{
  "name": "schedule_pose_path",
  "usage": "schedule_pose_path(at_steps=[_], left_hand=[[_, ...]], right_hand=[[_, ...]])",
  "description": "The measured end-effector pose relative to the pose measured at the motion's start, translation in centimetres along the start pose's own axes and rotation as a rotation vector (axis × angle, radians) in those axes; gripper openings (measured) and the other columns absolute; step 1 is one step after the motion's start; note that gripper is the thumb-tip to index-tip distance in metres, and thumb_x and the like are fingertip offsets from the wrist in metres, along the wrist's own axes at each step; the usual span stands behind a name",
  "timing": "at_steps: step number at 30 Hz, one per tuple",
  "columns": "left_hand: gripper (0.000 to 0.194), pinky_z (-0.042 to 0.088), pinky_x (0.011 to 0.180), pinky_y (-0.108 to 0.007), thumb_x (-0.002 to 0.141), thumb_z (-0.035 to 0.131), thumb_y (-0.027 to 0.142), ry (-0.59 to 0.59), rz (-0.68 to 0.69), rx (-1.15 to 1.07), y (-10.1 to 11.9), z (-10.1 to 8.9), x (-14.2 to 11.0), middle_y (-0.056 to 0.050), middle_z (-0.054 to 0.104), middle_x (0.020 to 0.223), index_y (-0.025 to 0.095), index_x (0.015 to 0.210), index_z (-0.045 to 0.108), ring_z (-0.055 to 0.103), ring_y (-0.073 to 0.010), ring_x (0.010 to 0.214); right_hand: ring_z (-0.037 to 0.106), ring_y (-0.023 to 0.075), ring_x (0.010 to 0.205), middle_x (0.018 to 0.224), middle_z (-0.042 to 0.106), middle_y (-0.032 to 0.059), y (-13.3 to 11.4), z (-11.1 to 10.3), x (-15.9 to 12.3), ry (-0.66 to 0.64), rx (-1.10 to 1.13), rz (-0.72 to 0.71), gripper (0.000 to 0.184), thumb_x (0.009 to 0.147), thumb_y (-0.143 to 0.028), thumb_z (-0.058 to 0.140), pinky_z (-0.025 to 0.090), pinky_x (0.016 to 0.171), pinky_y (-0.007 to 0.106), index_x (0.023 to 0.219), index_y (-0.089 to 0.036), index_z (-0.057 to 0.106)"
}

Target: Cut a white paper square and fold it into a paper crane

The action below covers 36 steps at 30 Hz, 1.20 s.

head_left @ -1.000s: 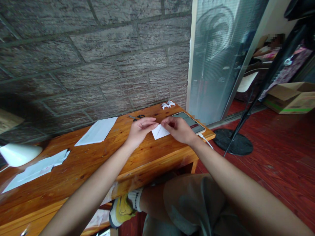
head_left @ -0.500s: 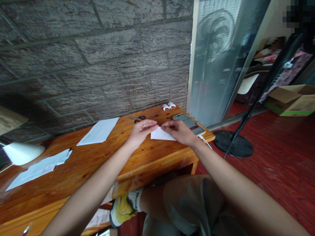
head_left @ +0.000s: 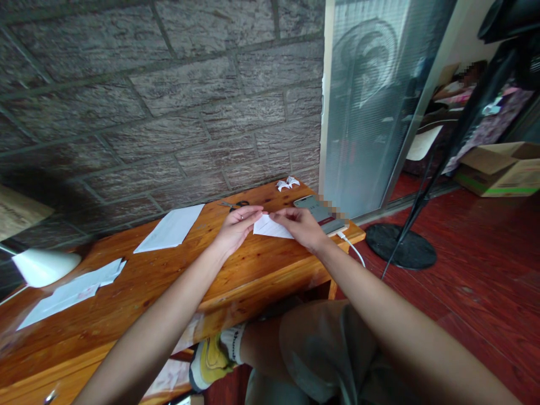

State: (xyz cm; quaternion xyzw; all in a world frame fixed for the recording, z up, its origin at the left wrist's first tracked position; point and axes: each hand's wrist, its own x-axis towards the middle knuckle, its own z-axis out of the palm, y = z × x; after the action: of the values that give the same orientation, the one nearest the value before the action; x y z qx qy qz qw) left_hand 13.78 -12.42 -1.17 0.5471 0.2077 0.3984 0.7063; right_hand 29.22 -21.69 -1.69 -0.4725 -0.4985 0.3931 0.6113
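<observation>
A small folded white paper (head_left: 272, 227) is held over the wooden desk (head_left: 185, 275), near its right end. My left hand (head_left: 239, 226), with a ring on one finger, pinches the paper's upper left edge. The thumb and fingers of my right hand (head_left: 300, 224) close on its upper right part and cover that side. Just behind my left hand lie black-handled scissors (head_left: 236, 205). To the right of my right hand rests a phone (head_left: 320, 212) with a white cable (head_left: 352, 247) plugged in. Two small folded paper pieces (head_left: 288, 184) sit at the back corner.
A stack of white paper (head_left: 171, 228) lies left of my hands, and cut sheets (head_left: 71, 292) lie farther left by a white lamp base (head_left: 46, 267). A stone wall (head_left: 169, 112) borders the desk. Right of it stand a black round base (head_left: 400, 246) and a cardboard box (head_left: 502, 169).
Both hands have shifted slightly left in the picture with the paper, and the fingers have come a little closer together at its top edge. The whole view has turned slightly.
</observation>
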Motion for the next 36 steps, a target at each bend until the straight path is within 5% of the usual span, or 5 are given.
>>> schedule_pose_path(at_steps=[10, 24, 36], left_hand=[[0.03, 0.055, 0.072, -0.026, 0.067, 0.081, 0.033, -0.103, 0.001, 0.207, -0.3, 0.0, -0.2, -0.007, 0.074, 0.094, 0.015, 0.09, 0.076, 0.066, -0.0155, 0.082], [0.037, 0.051, 0.058, -0.024, 0.074, 0.073, 0.047, -0.124, 0.072, 0.289, -0.4, 0.1, -0.3, -0.006, 0.071, 0.079, 0.014, 0.089, 0.071, 0.07, -0.017, 0.067], [0.048, 0.053, 0.071, -0.03, 0.063, 0.083, 0.038, -0.088, 0.054, 0.278, -0.3, 0.2, -0.4, -0.009, 0.075, 0.089, 0.015, 0.103, 0.069, 0.071, -0.021, 0.078]], right_hand=[[0.051, 0.0106, 0.058, 0.07, 0.066, 0.002, -0.1, -0.3, 0.4, 0.184, 0.095, -0.048, 0.04, 0.068, -0.051, 0.072, 0.038, 0.054, 0.024, 0.081, -0.013, 0.071], [0.051, 0.0116, 0.055, 0.065, 0.066, 0.0015, -0.4, -0.7, 0.2, 0.094, 0.074, 0.01, 0.046, 0.063, -0.058, 0.074, 0.038, 0.053, 0.024, 0.077, -0.014, 0.071], [0.057, 0.0154, 0.067, 0.081, 0.07, 0.0061, 0.7, -1.6, 0.7, 0.241, -0.226, -0.149, 0.043, 0.081, -0.053, 0.058, 0.044, 0.061, 0.025, 0.087, -0.013, 0.072]])
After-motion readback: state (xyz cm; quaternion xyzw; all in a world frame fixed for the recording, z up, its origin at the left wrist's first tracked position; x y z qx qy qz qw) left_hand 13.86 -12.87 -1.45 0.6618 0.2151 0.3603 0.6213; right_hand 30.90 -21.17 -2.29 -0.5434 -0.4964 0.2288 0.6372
